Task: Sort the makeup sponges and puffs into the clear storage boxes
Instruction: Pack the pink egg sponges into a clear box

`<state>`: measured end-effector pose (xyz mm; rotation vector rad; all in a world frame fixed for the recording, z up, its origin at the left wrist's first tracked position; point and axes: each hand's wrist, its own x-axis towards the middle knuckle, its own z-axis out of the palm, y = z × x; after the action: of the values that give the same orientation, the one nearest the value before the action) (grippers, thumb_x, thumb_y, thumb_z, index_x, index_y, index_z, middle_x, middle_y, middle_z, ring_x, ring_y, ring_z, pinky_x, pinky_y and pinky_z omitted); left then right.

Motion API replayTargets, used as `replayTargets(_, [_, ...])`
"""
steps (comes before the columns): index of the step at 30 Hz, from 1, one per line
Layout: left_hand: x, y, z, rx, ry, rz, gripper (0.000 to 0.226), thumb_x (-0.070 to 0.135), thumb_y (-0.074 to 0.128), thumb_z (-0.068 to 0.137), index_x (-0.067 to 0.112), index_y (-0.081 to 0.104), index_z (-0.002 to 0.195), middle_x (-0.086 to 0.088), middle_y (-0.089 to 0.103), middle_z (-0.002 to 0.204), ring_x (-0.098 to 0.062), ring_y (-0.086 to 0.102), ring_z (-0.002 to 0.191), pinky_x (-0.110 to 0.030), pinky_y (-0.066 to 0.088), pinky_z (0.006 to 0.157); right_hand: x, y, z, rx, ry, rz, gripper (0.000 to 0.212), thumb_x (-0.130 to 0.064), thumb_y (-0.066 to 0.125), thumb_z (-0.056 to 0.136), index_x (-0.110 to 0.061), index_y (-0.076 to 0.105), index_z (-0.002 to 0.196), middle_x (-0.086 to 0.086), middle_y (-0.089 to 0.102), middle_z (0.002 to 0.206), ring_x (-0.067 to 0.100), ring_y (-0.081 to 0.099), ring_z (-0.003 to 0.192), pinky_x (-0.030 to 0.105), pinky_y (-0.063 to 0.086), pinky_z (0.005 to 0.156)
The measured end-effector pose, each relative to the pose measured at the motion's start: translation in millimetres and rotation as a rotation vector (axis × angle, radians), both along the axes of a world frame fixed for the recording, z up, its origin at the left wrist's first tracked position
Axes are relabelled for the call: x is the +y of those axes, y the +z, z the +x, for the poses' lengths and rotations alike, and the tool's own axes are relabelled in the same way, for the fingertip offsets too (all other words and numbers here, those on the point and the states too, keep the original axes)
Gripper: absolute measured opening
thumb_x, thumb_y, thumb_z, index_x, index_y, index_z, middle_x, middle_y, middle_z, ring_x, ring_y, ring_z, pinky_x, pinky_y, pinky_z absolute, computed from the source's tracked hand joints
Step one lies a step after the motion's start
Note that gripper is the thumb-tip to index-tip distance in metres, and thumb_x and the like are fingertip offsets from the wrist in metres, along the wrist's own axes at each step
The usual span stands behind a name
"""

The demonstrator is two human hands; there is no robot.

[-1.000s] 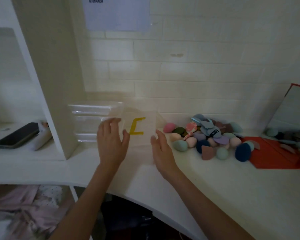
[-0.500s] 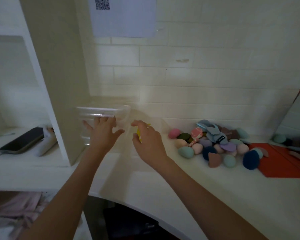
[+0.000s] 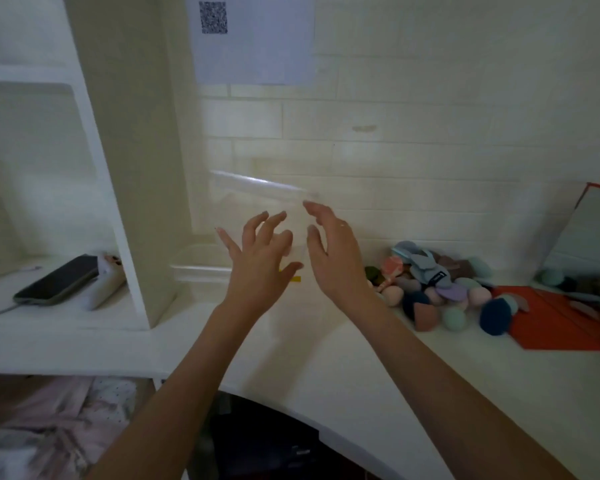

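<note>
Hands first, since there's only the head view to go on. Left hand (image 3: 260, 268) and right hand (image 3: 333, 258) are both raised in front of the wall, fingers spread, on either side of a clear storage box (image 3: 257, 192) that's lifted off the counter and tilted, its long rim running from upper left down to the right. Honestly it's so see-through and smeared that I can't tell whether either hand actually has a grip on it or is just cupped around it; the right fingertips (image 3: 309, 204) sit right at the low end of the rim, the left fingers look loose and splayed.

Below and just left of the hands, more clear boxes (image 3: 201, 268) stay stacked on the white counter (image 3: 326, 368) against the shelf divider (image 3: 132, 168), with a bit of yellow tape (image 3: 293, 279) peeking out between the wrists.

The pile of makeup sponges and puffs (image 3: 440, 292) lies well to the right, unsorted, next to a red mirror case (image 3: 561, 323). So the right hand is the nearer one to the pile, and I'd guess the box wants setting down between the stack and the sponges.

A phone (image 3: 58, 280) sits in the left cubby.
</note>
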<state>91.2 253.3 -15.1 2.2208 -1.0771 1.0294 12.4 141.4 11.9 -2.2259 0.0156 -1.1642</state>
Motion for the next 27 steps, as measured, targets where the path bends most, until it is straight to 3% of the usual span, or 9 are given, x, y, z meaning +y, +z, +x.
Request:
replayTargets(5, [-23.9, -6.9, -32.5, -0.086, -0.136, 0.010, 0.044, 0.032, 0.083, 0.063, 0.024, 0.046, 0.085, -0.004, 0.040, 0.147, -0.026, 0.024, 0.136, -0.082, 0.009, 0.093, -28.6, 33.0, -26.9, 0.004, -0.006, 0.184, 0.044, -0.011, 0.049, 0.095, -0.016, 0.035, 0.136, -0.002, 0.053, 0.127, 0.009, 0.051, 0.107, 0.023, 0.044, 0.092])
replayTargets(8, [-41.0, -3.1, -64.1, -0.136, -0.213, -0.032, 0.044, 0.031, 0.081, 0.065, 0.027, 0.043, 0.086, -0.004, 0.039, 0.147, -0.027, 0.025, 0.136, -0.081, 0.008, 0.096, -61.0, 46.2, -49.1, 0.145, -0.054, 0.100, 0.030, -0.012, 0.056, 0.091, -0.017, 0.051, 0.121, -0.003, 0.058, 0.120, 0.009, 0.053, 0.107, 0.022, 0.044, 0.092])
replayTargets(13, [-75.2, -9.9, -108.4, -0.168, -0.302, -0.064, 0.037, 0.029, 0.078, 0.064, 0.026, 0.051, 0.088, -0.002, 0.040, 0.139, -0.028, 0.032, 0.129, -0.079, 0.006, 0.098, -114.7, 48.7, -101.3, 0.312, -0.143, 0.009, 0.015, -0.009, 0.062, 0.086, -0.017, 0.066, 0.099, -0.004, 0.066, 0.101, 0.008, 0.060, 0.092, 0.000, 0.039, 0.075])
replayTargets(14, [-83.8, -13.6, -114.9, -0.145, -0.323, -0.063, 0.035, 0.031, 0.077, 0.064, 0.027, 0.052, 0.088, -0.001, 0.041, 0.137, -0.028, 0.033, 0.127, -0.080, 0.009, 0.097, -122.9, 45.9, -111.4, 0.334, -0.186, -0.005, 0.016, -0.009, 0.062, 0.085, -0.016, 0.066, 0.099, -0.003, 0.066, 0.100, 0.008, 0.060, 0.091, 0.000, 0.040, 0.075])
replayTargets(18, [-115.5, -28.9, -145.2, -0.101, -0.376, -0.014, 0.048, 0.037, 0.084, 0.056, 0.029, 0.053, 0.091, 0.000, 0.040, 0.130, -0.029, 0.035, 0.121, -0.078, 0.028, 0.088, -144.5, 25.6, -144.0, 0.494, -0.297, -0.142, 0.020, -0.013, 0.066, 0.083, -0.015, 0.065, 0.104, 0.002, 0.064, 0.105, 0.014, 0.057, 0.098, 0.022, 0.043, 0.083])
replayTargets(22, [-128.4, -43.9, -178.3, -0.098, -0.364, -0.060, 0.054, 0.035, 0.087, 0.051, 0.028, 0.046, 0.085, 0.000, 0.053, 0.124, -0.032, 0.039, 0.120, -0.080, 0.017, 0.094, -154.2, 10.8, -167.4, 0.501, -0.248, -0.210, 0.033, -0.019, 0.077, 0.076, -0.016, 0.067, 0.107, 0.007, 0.062, 0.111, 0.022, 0.055, 0.105, 0.027, 0.039, 0.092])
replayTargets(27, [-128.1, -63.3, -210.8, -0.110, -0.318, -0.047, 0.053, 0.034, 0.086, 0.049, 0.030, 0.046, 0.083, 0.004, 0.064, 0.109, -0.031, 0.047, 0.115, -0.082, 0.012, 0.093, -153.6, -2.5, -181.6, 0.422, -0.244, -0.203, 0.028, -0.015, 0.078, 0.074, -0.014, 0.071, 0.101, 0.009, 0.064, 0.102, 0.020, 0.057, 0.097, 0.015, 0.031, 0.082])
